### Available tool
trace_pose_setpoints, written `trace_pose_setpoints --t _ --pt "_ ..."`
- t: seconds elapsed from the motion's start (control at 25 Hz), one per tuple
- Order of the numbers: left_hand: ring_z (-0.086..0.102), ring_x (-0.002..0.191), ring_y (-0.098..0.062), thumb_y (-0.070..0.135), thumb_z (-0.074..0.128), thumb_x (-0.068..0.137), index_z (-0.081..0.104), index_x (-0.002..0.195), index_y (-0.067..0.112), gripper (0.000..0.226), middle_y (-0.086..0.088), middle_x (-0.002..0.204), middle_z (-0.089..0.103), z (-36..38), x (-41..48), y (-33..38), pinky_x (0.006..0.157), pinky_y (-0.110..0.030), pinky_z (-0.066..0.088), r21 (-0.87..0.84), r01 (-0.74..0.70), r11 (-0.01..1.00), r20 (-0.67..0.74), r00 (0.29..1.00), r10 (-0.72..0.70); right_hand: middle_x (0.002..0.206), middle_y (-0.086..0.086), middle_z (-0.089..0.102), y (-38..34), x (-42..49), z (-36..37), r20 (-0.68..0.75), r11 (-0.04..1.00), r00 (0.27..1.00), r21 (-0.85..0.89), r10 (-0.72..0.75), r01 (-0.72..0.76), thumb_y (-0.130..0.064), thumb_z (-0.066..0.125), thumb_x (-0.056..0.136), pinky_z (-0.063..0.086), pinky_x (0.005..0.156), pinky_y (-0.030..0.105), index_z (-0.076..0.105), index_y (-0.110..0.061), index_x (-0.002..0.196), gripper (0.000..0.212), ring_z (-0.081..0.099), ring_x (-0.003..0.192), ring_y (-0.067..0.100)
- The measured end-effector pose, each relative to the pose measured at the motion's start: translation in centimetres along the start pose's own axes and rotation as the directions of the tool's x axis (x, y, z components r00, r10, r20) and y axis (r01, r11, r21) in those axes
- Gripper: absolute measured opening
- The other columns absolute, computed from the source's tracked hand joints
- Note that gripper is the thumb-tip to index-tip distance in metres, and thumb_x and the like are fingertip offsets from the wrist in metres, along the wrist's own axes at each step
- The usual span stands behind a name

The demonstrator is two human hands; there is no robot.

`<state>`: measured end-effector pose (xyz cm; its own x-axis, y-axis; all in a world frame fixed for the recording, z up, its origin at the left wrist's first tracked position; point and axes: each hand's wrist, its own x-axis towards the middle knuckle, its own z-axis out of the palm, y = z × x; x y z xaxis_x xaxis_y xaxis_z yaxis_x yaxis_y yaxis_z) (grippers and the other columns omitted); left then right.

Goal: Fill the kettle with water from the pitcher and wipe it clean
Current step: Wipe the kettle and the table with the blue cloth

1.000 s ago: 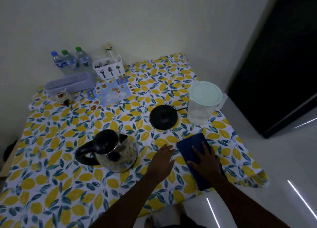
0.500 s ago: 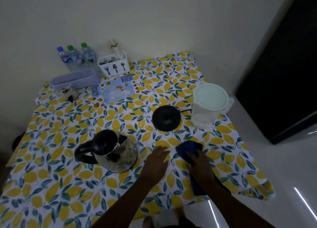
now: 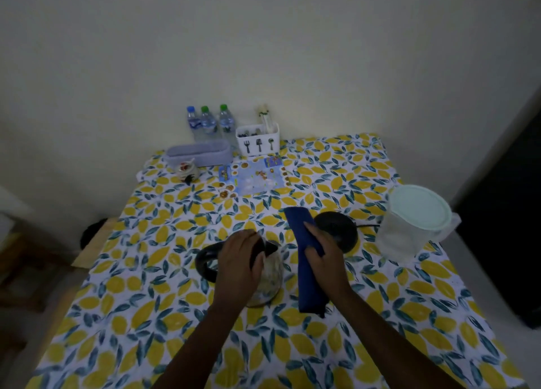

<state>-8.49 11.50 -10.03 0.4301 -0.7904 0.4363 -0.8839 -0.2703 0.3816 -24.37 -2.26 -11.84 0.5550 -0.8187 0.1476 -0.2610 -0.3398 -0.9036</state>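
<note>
Head view: kettle [image 3: 268,274] stands upright on the lemon-print tablecloth [image 3: 380,315]; left hand [image 3: 240,259] lies over its top w/ fingers curled down the body, steadying it, while right hand [image 3: 325,259] is clenched round the folded blue cloth [image 3: 307,271], held just right of the kettle. Pitcher [image 3: 415,224] w/ lid on sits well to the kettle's right, black base [image 3: 336,230] between them. Judgement: wipe step in hand; recommend keeping the top hold firm, passing cloth flat round the body, and not tipping it.

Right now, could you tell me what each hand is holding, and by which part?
The right hand grips the folded blue cloth around its middle. The left hand rests over the top of the kettle; a real grip cannot be told.
</note>
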Motion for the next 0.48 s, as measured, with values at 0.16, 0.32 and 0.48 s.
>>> trace_pose_setpoints --t 0.16,0.32,0.48 --pt "0.044 0.13 -0.036 0.08 0.042 0.075 0.046 0.135 0.008 0.094 -0.016 0.136 0.052 -1.4 -0.8 -5.2 0.105 -0.055 0.04 0.086 0.273 0.958 0.171 0.943 -0.284 0.133 -0.001 0.05 -3.9 2.2 5.4 0.103 0.988 0.986 -0.07 -0.132 0.139 -0.024 0.047 0.09 0.043 0.087 0.023 0.045 -0.027 0.136 0.047 0.051 0.111 0.011" --pt "0.049 0.119 -0.029 0.066 0.064 0.074 0.041 0.136 0.011 0.086 -0.011 0.129 0.05 -2.3 -1.2 -6.8 0.099 -0.046 0.044 -0.169 0.398 0.902 0.32 0.887 -0.332 0.13 0.005 0.054 -5.2 4.7 9.5 0.254 0.94 0.964 -0.302 -0.081 0.159 -0.033 0.045 0.094 0.047 0.087 0.035 0.052 -0.028 0.13 0.038 0.055 0.11 0.024" --pt "0.049 0.115 -0.022 0.031 0.081 0.075 0.041 0.133 0.008 0.074 -0.008 0.126 0.049 -3.1 -0.7 -7.1 0.087 -0.019 0.035 -0.311 0.418 0.854 0.334 0.889 -0.314 0.136 0.007 0.053 -5.6 6.0 9.9 0.348 0.895 0.938 -0.419 -0.001 0.156 -0.063 0.036 0.086 0.042 0.101 0.049 0.057 -0.033 0.125 0.053 0.05 0.122 0.031"
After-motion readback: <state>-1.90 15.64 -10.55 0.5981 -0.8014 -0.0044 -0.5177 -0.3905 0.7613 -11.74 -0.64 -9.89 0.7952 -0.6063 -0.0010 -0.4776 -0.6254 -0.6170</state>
